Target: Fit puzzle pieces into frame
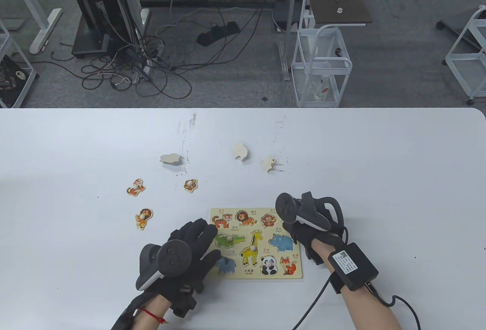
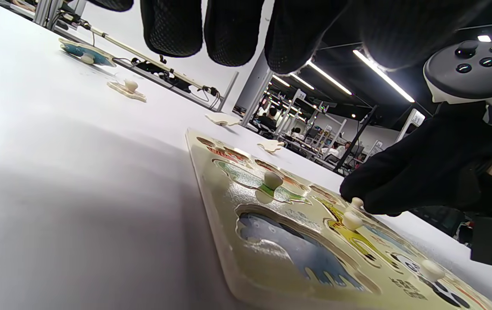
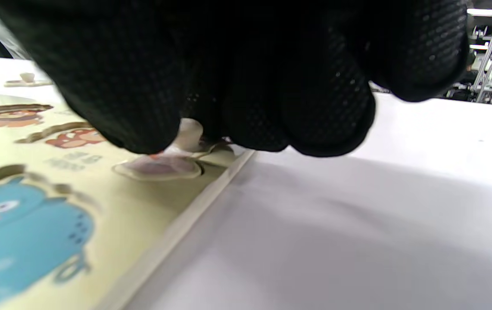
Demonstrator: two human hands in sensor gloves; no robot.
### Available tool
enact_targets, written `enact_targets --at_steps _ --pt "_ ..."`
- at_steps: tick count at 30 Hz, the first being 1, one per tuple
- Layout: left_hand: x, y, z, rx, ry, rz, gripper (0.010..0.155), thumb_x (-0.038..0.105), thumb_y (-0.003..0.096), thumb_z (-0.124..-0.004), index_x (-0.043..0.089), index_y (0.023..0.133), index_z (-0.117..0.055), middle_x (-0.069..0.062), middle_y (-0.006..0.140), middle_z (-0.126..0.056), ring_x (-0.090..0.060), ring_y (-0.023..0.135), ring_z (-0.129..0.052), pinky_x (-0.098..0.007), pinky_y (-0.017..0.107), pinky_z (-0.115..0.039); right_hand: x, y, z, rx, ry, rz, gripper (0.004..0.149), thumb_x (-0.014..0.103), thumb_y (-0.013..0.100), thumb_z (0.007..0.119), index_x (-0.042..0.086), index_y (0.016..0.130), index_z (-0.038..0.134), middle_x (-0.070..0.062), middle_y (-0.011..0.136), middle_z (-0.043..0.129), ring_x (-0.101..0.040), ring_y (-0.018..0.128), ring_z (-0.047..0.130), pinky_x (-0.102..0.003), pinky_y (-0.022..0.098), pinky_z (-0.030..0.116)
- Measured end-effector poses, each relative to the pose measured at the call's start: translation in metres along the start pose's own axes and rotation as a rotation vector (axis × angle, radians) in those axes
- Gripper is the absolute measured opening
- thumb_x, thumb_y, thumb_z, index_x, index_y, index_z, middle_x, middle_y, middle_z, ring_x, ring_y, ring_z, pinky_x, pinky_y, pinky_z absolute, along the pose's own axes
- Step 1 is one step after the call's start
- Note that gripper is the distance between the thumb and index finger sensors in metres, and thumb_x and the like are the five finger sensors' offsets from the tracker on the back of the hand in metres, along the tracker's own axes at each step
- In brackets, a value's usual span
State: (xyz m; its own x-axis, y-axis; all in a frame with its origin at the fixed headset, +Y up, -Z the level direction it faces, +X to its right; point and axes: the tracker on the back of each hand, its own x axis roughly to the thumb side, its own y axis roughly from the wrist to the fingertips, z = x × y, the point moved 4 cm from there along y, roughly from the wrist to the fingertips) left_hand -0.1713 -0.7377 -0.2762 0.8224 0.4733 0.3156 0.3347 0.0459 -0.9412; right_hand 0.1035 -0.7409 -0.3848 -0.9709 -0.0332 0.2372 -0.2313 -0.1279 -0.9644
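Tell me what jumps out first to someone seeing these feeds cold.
The colourful animal puzzle board near the table's front edge, flanked by two black-gloved hands: the left hand at its left edge, the right hand at its right edge. Beyond it, loose pieces lie scattered, some face-down, like the pale piece.

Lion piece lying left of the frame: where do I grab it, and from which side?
Pinch the pale round knob standing up from the middle of the lion piece, coming straight down from above. The piece lies flat on the table, so its thin edges give little to grip. The left hand is nearer.
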Motion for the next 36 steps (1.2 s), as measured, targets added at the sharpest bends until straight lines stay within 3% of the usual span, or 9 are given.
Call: enact_targets --at_steps 8,12,16,23,29,36 --pt "0.002 0.0 0.0 0.002 0.007 -0.005 0.068 0.057 0.0466 -0.073 0.027 0.107 -0.065 -0.015 0.116 -0.056 -0.049 0.104 -0.063 -0.065 0.074 -0.045 0.0 -0.001 -0.035 -0.055 -0.057 0.005 0.063 0.047 0.033 0.093 0.021 0.09 0.083 -0.008 0.084 0.091 -0.037 0.058 0.102 -0.06 0.05 0.078" --pt "0.002 -0.001 0.001 0.008 0.016 -0.006 0.068 0.057 0.0466 -0.073 0.027 0.107 -0.065 -0.015 0.116 -0.056 -0.049 0.104 -0.063 -0.065 0.074 -0.045 0.006 0.019 -0.058 -0.109 -0.071 0.013 0.068 0.047 0.033 0.093 0.025 0.095 0.077 -0.008 0.095 0.081 -0.042 0.076 0.093 -0.063 0.056 0.073" --pt "0.002 -0.001 0.001 0.006 0.014 -0.003 0.068 0.057 0.0466 -0.073 0.027 0.107 -0.065 -0.016 0.116 -0.056 -0.049 0.104 -0.062 -0.065 0.074 -0.045 0.014 0.047 -0.064 -0.077 -0.089 0.026 0.07 0.047 0.033 0.093 0.027 0.097 0.073 -0.007 0.101 0.073 -0.044 0.09 0.082 -0.065 0.059 0.069" --pt "0.003 -0.001 -0.001 -0.01 0.023 0.0 0.068 0.057 0.0465 -0.073 0.027 0.107 -0.065 -0.016 0.116 -0.056 -0.05 0.104 -0.062 -0.065 0.074 -0.045 0.028 0.093 -0.05 -0.046 -0.149 0.045 0.074 0.045 0.033 0.093 0.032 0.1 0.063 -0.003 0.106 0.061 -0.043 0.096 0.074 -0.065 0.061 0.067" --pt "0.003 -0.001 -0.002 -0.017 0.031 -0.002 0.068 0.057 0.0466 -0.073 0.027 0.107 -0.065 -0.016 0.116 -0.056 -0.05 0.104 -0.063 -0.065 0.074 -0.045 0.034 0.126 -0.029 -0.001 -0.216 0.058 0.071 0.04 0.034 0.092 0.035 0.099 0.062 0.001 0.106 0.057 -0.042 0.089 0.085 -0.063 0.06 0.07" --pt "0.006 -0.002 0.003 -0.002 0.048 -0.005 0.068 0.057 0.0466 -0.073 0.027 0.107 -0.065 -0.016 0.116 -0.056 -0.05 0.104 -0.063 -0.065 0.074 -0.045 0.026 0.15 -0.013 0.047 -0.187 0.09 0.066 0.033 0.035 0.091 0.037 0.096 0.065 0.004 0.105 0.058 -0.041 0.089 0.085 -0.063 0.06 0.07"
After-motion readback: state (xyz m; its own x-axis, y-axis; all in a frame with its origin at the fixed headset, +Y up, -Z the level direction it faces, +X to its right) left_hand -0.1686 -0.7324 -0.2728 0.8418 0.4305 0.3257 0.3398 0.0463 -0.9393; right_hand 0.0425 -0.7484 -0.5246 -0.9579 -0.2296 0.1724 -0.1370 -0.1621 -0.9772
